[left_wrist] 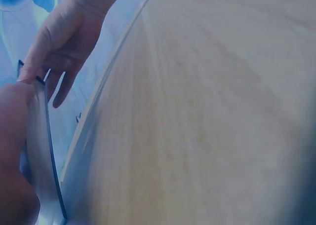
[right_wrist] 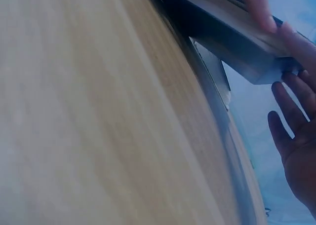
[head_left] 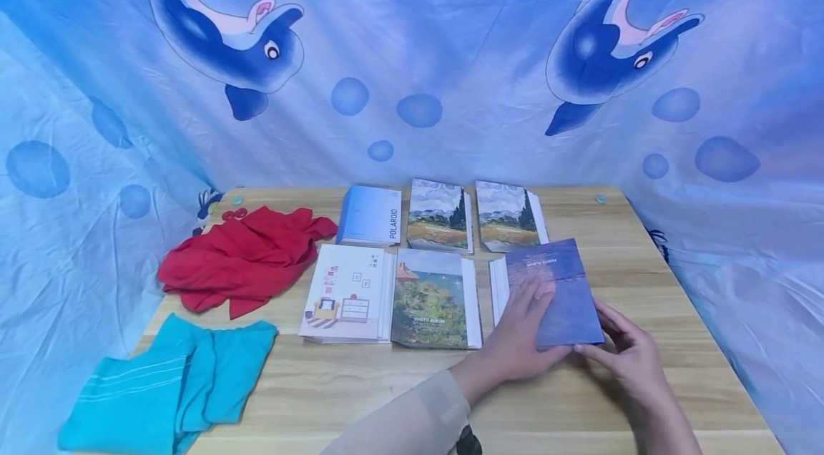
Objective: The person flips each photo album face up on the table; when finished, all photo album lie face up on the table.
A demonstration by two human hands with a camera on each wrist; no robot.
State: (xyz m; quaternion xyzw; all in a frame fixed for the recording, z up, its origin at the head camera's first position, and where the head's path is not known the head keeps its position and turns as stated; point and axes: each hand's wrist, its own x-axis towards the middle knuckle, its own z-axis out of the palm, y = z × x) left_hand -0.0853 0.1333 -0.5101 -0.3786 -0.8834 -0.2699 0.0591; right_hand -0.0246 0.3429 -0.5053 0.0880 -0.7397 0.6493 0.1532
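Note:
A purple-blue photo album (head_left: 563,290) lies between both hands at the right end of the front row, its lettering upside down. My left hand (head_left: 518,337) holds it, fingers across the cover and thumb at the near edge. My right hand (head_left: 634,362) grips the near right corner, thumb at the near edge and fingers by the right side. In the right wrist view, the album's near end (right_wrist: 256,62) is raised and tilted above the table. Beside it lies a garden-and-sea photo album (head_left: 428,301); a wheat-field album (head_left: 505,219) sits just behind.
Left in the front row is a white album (head_left: 344,290) with a room drawing. Behind stand a blue Polaroid album (head_left: 371,215) and another wheat-field album (head_left: 438,215). A red cloth (head_left: 244,258) and a turquoise cloth (head_left: 174,383) lie on the wooden table (head_left: 309,405).

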